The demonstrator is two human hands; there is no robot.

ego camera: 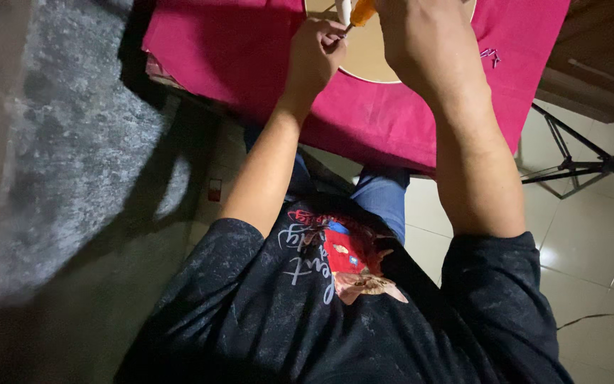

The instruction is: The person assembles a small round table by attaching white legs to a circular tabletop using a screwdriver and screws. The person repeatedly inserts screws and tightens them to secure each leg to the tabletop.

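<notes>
Left hand [315, 51] at top centre pinched shut on a thin dark tool [348, 28], right hand mostly cut off at top edge, grip unclear, orange-and-white object [359, 10] beside it, over tan round board [368, 53] on magenta-clothed table [229, 50].

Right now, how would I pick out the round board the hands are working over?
Find the magenta cloth draped over the table at the top of the view. The round board lies flat on it, between the left hand and the right forearm, its far part cut off by the frame. It is the only pale tan, curved-edged thing against the pink fabric.
</notes>
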